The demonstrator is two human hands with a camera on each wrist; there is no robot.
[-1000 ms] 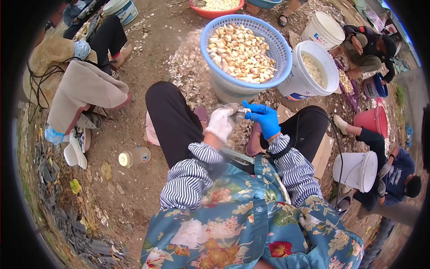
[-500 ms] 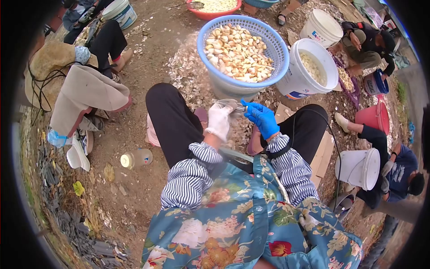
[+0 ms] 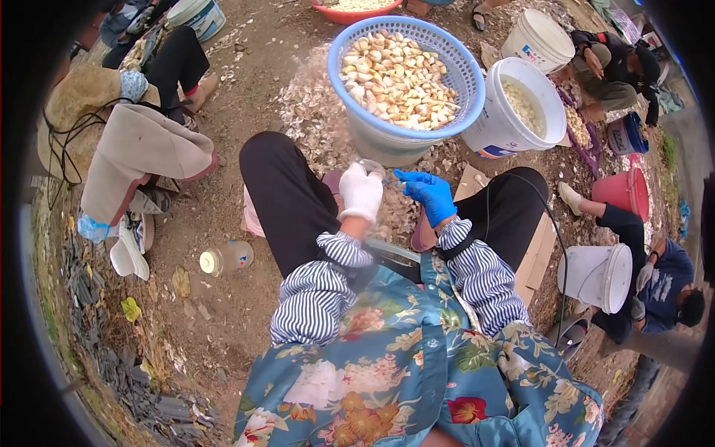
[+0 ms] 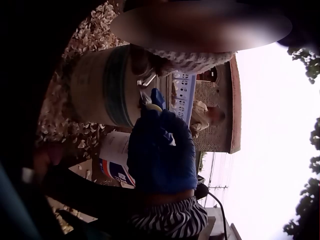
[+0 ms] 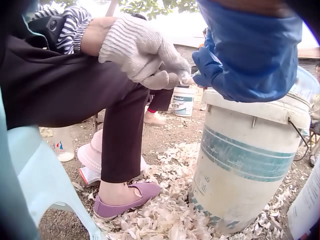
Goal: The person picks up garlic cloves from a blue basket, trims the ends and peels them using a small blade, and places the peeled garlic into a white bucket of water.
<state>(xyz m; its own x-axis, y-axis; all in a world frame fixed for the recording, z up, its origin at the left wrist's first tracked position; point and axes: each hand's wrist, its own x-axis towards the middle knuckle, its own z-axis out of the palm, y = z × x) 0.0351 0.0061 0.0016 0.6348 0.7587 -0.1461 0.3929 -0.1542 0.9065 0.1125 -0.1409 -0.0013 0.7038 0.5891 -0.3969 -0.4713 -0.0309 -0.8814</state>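
My left hand (image 3: 361,192), in a white knit glove, has its fingers curled; a small metal tool (image 4: 145,82) shows at its fingers in the left wrist view, its grip mostly hidden. Close to its right, my blue-gloved right hand (image 3: 432,195) pinches a pale garlic clove (image 4: 153,107) between thumb and finger. The hands are slightly apart, over papery skins on the ground. Just beyond them, a blue perforated basket (image 3: 471,82) of unpeeled-looking cloves (image 3: 398,78) sits on a whitish bucket (image 5: 240,155).
A white bucket (image 3: 480,112) with pale cloves in liquid stands right of the basket. Farther right are a lidded bucket (image 3: 538,41), a red bucket (image 3: 633,195) and a white bucket (image 3: 596,276). A jar (image 3: 227,258) lies at left. Several people sit around.
My hands have drawn slightly apart, and the left hand has turned more upright. The metal tool seen between them earlier no longer shows clearly in the head view.
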